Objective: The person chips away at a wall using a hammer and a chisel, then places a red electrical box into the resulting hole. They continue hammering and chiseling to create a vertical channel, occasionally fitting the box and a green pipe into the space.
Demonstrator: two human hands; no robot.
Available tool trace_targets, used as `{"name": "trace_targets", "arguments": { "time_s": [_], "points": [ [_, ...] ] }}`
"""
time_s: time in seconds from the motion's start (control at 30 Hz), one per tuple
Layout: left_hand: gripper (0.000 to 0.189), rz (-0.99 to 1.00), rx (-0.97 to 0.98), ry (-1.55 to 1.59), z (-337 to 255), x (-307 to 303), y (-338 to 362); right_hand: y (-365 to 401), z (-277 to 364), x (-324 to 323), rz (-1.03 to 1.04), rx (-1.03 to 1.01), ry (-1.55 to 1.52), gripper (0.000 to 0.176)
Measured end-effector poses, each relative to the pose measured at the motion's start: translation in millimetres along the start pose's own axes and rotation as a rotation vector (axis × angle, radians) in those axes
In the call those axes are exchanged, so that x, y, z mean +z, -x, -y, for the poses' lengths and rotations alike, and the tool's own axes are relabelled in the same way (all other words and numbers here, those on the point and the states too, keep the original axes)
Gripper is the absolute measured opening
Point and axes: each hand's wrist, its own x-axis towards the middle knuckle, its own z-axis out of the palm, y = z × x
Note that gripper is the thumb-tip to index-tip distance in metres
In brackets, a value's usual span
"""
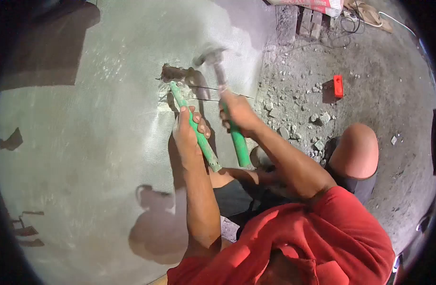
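Observation:
My left hand (188, 130) grips a green chisel (195, 126) whose tip rests against a grey plastered wall (85, 118), just below a broken hole (173, 72). My right hand (237, 112) holds a hammer (222, 80) by its green handle. The hammer's metal head is blurred and sits up near the hole, to the right of the chisel tip. A thin scored line runs across the wall between the two tools.
Rubble and stone chips (298, 118) cover the dirt floor to the right. A small red object (338, 86) lies there. Bricks, a sack and cables (322, 14) sit at the far top. My bent knee (355, 149) is at the right.

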Motion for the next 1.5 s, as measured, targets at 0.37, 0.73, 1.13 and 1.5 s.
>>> {"name": "trace_targets", "arguments": {
  "time_s": [0.37, 0.73, 1.13, 1.5],
  "points": [
    [0.034, 0.042, -0.031, 0.076, 0, -13, -2, -6, -5, 0, -0.013, 0.042, 0.076, 0.046],
    [0.038, 0.031, -0.03, -0.03, -8, -20, 18, 3, -26, 5, 0.067, 0.09, 0.11, 0.059],
    [0.044, 0.053, 0.009, -0.357, -6, -56, 83, 33, -4, -18, 0.056, 0.042, -0.014, 0.058],
    [0.046, -0.247, 0.021, -0.738, 12, -49, 27, 44, 13, -25, 0.039, -0.24, 0.168, 0.052]
  ]
}}
